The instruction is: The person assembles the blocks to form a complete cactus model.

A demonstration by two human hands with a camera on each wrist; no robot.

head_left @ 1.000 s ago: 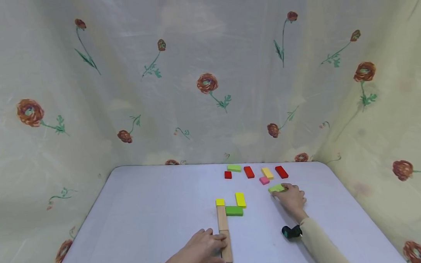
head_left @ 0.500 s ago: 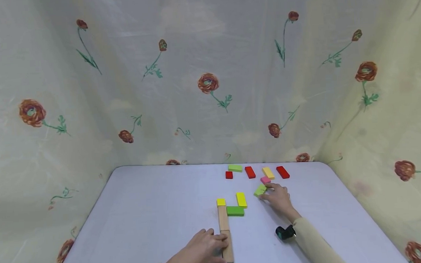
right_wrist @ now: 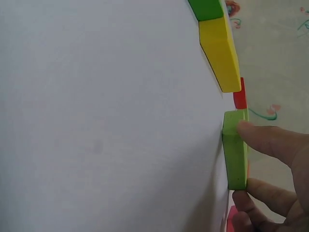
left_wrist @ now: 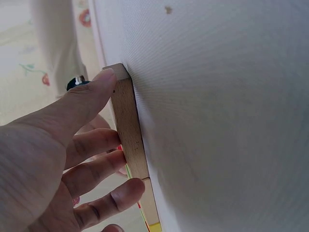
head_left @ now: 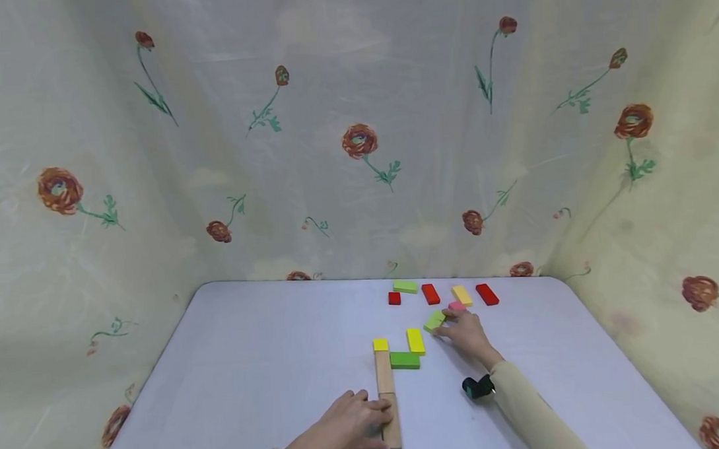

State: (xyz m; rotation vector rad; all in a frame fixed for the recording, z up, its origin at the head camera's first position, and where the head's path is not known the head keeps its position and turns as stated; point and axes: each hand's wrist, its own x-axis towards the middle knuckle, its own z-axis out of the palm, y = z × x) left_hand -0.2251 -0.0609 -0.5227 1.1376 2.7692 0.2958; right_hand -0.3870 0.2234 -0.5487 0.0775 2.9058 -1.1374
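Observation:
My right hand (head_left: 467, 333) pinches a light green block (head_left: 435, 321) by its two ends, low over the table. In the right wrist view the thumb is on one end of that light green block (right_wrist: 235, 152) and fingertips are at the other. My left hand (head_left: 348, 423) holds the nearer wooden block (left_wrist: 128, 125), thumb against its near end and fingers along it. A second wooden block (head_left: 384, 372) continues the line, with a small yellow block (head_left: 380, 345) at its far end. A green block (head_left: 404, 360) lies crosswise beside them, meeting a longer yellow block (head_left: 415, 341).
Towards the back lie a small red block (head_left: 394, 298), a light green block (head_left: 405, 287), two red blocks (head_left: 430, 294), a pale yellow block (head_left: 462, 295) and a partly covered pink block (head_left: 457, 305). A black wrist camera (head_left: 478, 387) sits at the right sleeve. Flowered cloth (head_left: 359, 205) surrounds the table (head_left: 251, 360).
My right hand has carried the light green block leftward and turned it, bringing it nearer the longer yellow block. The left hand stays at the wooden block. The head view shifts slightly.

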